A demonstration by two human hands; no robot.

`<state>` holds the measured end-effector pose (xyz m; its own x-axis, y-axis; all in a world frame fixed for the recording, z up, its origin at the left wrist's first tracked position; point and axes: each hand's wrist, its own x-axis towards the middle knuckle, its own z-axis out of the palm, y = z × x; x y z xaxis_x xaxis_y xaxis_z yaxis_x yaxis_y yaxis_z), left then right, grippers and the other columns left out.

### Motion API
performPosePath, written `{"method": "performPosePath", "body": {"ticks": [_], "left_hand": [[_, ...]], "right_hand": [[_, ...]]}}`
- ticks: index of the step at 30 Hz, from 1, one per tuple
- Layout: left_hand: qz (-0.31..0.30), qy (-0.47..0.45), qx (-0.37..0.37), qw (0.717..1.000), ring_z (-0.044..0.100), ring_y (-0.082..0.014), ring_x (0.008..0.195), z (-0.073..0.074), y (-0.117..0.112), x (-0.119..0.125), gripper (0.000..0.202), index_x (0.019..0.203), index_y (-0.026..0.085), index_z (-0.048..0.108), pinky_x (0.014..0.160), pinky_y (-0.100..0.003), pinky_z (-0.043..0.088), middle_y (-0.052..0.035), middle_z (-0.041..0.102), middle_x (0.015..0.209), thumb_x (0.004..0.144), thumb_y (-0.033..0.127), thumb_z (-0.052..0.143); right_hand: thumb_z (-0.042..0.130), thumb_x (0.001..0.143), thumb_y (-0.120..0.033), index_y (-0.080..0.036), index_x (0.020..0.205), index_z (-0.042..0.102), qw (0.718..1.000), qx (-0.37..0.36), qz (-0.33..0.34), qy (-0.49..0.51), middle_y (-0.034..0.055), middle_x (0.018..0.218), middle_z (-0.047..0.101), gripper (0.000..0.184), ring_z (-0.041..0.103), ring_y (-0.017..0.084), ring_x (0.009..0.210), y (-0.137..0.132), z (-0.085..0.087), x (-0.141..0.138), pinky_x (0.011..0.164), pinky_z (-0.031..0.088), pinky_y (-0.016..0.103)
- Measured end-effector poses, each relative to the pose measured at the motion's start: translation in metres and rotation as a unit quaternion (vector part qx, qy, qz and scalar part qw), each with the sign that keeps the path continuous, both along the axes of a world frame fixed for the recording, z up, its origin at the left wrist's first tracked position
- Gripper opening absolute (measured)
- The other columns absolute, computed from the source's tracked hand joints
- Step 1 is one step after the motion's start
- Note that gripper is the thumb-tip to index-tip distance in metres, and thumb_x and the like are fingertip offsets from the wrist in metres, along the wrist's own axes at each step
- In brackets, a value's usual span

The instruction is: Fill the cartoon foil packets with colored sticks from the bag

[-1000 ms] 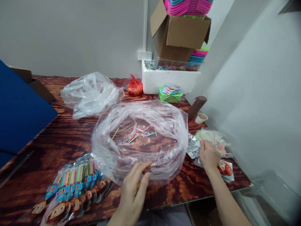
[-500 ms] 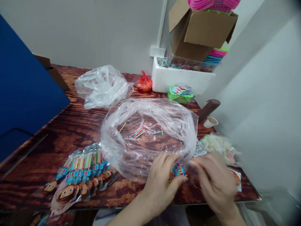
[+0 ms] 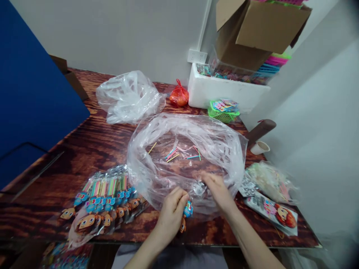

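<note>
My left hand (image 3: 172, 209) is closed around a cartoon-figure packet (image 3: 187, 209); its blue lettered label and orange-brown head stick out below my fingers. My right hand (image 3: 214, 186) is over the near inner side of a clear plastic bag (image 3: 140, 149), its fingers curled together; what they pinch, if anything, cannot be made out. Just left of those fingers is a crumpled clear, shiny bit of plastic (image 3: 199, 188). Inside the ring of the spread bag lie several thin coloured sticks (image 3: 171, 154). Similar cartoon packets filled with coloured sticks (image 3: 103, 198) overlap in a pile at the left.
At the right lie flat packets with a red-haired figure (image 3: 284, 216) and a bag of pale pieces (image 3: 272, 181). Behind stand a paper cup (image 3: 260, 148), a brown bottle (image 3: 262, 130), a green basket (image 3: 223, 115), a white foam box (image 3: 227, 91) and a red bag (image 3: 178, 95).
My left hand has moved left with the packet. My right hand has moved left from the table's right side to over the bag, uncovering the red-haired figure packet. The view has shifted slightly.
</note>
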<state>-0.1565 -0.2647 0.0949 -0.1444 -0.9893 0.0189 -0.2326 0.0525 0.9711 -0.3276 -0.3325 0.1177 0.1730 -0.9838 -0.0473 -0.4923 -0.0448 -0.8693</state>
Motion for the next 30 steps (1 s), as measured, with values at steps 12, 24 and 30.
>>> {"method": "performPosePath", "body": {"ticks": [12,24,30], "left_hand": [[0.019,-0.149,-0.005,0.989,0.05,-0.0171,0.074,-0.049,-0.014,0.015,0.032,0.068,0.02,0.043,0.07,-0.028,0.036,-0.0019,0.048,0.076,0.097,0.029,0.036],[0.004,-0.149,0.009,0.989,0.053,-0.0167,0.076,-0.048,-0.015,0.016,0.028,0.069,0.02,0.046,0.07,-0.028,0.037,-0.0024,0.051,0.079,0.096,0.026,0.038],[0.019,-0.145,0.023,0.989,0.054,-0.0173,0.076,-0.05,-0.017,0.017,0.028,0.07,0.02,0.047,0.071,-0.028,0.037,-0.0026,0.051,0.079,0.096,0.026,0.038]], "right_hand": [[0.036,0.091,-0.015,-0.014,0.129,0.058,0.914,-0.019,-0.088,0.396,0.015,0.119,0.067,0.044,0.06,0.024,0.114,-0.128,-0.024,-0.037,0.091,0.041,0.028],[0.052,0.082,-0.015,-0.015,0.099,0.07,0.912,-0.032,-0.03,0.408,0.0143,0.097,0.07,0.025,0.063,0.027,0.097,-0.171,-0.032,-0.025,0.08,0.044,0.033],[0.054,0.079,-0.025,-0.014,0.08,0.064,0.945,0.034,0.031,0.325,-0.0012,0.062,0.06,0.014,0.054,0.011,0.054,-0.194,-0.011,-0.051,0.052,0.04,0.02]]}}
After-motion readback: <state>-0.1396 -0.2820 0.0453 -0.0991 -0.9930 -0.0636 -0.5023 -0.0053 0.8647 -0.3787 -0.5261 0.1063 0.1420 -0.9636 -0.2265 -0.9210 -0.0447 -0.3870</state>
